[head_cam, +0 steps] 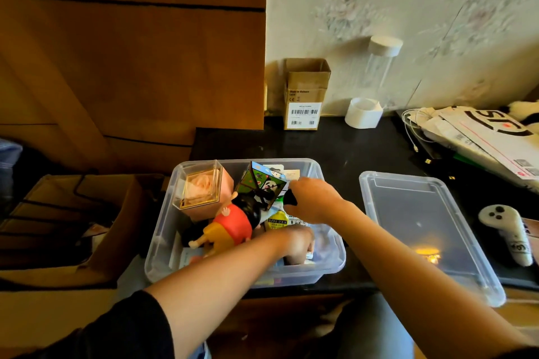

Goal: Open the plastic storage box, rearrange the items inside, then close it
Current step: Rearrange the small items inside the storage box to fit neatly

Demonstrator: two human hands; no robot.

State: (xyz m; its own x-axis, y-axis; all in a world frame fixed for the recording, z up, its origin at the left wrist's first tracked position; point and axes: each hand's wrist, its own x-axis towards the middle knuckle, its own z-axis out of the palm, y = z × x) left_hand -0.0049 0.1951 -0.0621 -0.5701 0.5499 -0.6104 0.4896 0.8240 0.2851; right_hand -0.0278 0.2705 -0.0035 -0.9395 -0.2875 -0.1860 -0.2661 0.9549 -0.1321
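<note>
The clear plastic storage box [163, 224] stands open on the dark table. Its clear lid [420, 218] lies flat to its right. Inside are a pink boxed rose [201, 189], a green panda cube [261, 182], a doll in a red shirt [230, 224] and a yellow pouch [277, 221]. My right hand [313, 199] is over the box's right half, closed on a small black object [290, 200] beside the cube. My left hand [294, 243] reaches deep into the front right of the box; its fingers are hidden among the items.
A small cardboard box [304, 93], a white tape roll [363, 112] and a clear tube [379, 67] stand at the back by the wall. Papers and a cable [478, 137] lie at the right. A white controller [507, 230] lies beside the lid. An open carton [73, 224] sits at the left.
</note>
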